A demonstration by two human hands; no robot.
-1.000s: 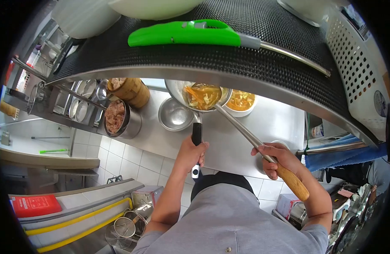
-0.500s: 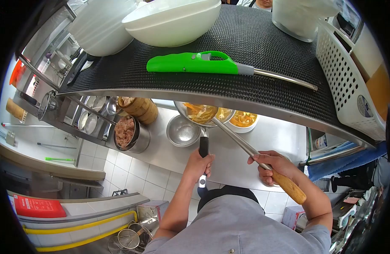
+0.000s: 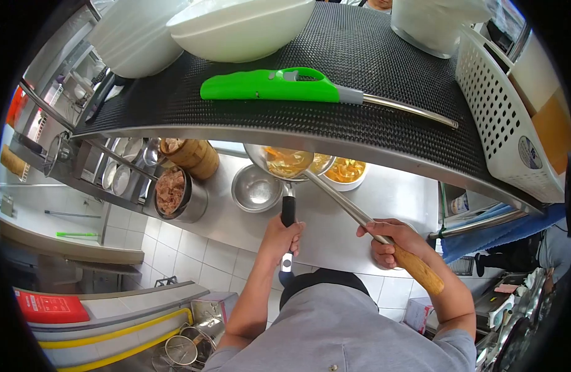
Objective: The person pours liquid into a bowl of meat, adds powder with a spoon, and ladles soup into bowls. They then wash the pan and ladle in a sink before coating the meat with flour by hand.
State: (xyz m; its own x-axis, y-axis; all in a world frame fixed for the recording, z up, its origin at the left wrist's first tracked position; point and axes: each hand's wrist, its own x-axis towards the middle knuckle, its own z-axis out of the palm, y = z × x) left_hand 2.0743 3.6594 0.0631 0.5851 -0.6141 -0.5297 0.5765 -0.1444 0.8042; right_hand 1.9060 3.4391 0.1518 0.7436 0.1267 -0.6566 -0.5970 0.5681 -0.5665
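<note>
Round silver pan (image 3: pixel 256 155) is over the grey metal surface (image 3: pixel 397 192), beside a round white bowl (image 3: pixel 352 186). Our left grip (image 3: pixel 281 239) wraps the pan's black-and-silver handle (image 3: pixel 288 211); our right grip (image 3: pixel 399 235) holds a wooden-handled metal ladle (image 3: pixel 350 208).

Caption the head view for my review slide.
Left hand grips a black pan handle, right hand a wooden-handled ladle, with a green lighter on the shelf ahead.

Pale-ended black pan handle (image 3: pixel 288 212), tan-gripped silver ladle (image 3: pixel 347 206), seemingly orange-yellow soup (image 3: pixel 285 164), bright green lighter (image 3: pixel 270 85)
</note>
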